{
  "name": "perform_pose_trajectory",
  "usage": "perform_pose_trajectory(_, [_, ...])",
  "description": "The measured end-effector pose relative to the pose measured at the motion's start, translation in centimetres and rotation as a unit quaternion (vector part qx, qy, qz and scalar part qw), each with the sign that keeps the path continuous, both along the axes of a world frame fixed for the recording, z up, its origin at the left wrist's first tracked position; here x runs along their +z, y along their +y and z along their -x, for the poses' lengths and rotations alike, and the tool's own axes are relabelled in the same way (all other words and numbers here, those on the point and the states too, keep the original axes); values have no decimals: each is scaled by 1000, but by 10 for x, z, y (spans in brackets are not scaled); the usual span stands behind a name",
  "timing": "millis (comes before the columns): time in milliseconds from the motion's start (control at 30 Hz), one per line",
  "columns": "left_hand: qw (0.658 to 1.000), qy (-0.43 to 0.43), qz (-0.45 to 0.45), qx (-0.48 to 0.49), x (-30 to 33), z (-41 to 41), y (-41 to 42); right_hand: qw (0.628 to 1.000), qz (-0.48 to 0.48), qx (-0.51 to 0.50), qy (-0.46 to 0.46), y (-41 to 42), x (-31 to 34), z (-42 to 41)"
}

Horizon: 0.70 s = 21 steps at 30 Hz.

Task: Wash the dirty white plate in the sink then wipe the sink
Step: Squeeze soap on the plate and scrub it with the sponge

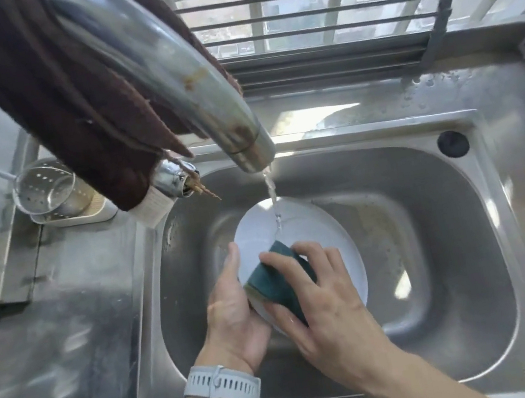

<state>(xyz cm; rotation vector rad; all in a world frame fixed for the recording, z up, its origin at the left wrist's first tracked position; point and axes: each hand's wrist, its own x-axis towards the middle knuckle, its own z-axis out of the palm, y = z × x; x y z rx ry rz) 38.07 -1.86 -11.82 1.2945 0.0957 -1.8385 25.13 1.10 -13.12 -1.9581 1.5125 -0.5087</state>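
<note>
Fingers (285,261) of the right hand (319,297) curl closed around a green sponge (278,279), pressing it on the white plate (314,225). The left hand (234,311) clasps the plate's left rim, holding it tilted inside the steel sink (451,236) under the faucet (162,66) stream. A brown towel (38,90) drapes above; the right edge is blurred.

No text, label, brand, number or sign can be read anywhere in the view. The watch strap (221,387) on the left wrist shows only its plain perforated band (no dial faces the camera), and the tap spout (203,104) carries brown stains but no lettering. The pale tag (154,206) below the brown cloth (56,94) is blank or too blurred to read.
</note>
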Motion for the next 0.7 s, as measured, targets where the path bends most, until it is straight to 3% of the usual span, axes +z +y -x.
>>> perform_pose_trajectory(167, [1000,-8,-7,12,-3,10,-6,996,17,-83,8,-21,0,-16])
perform_pose_trajectory(367, [996,-31,-81,-6,2,7,-8,1000,-3,10,7,6,7,2])
perform_pose_trajectory(533, [983,-125,-104,85,-4,20,-6,998,-11,49,39,27,8,48])
perform_pose_trajectory(700, [971,-190,-62,128,-7,15,-4,995,-27,-95,-25,15,0,84])
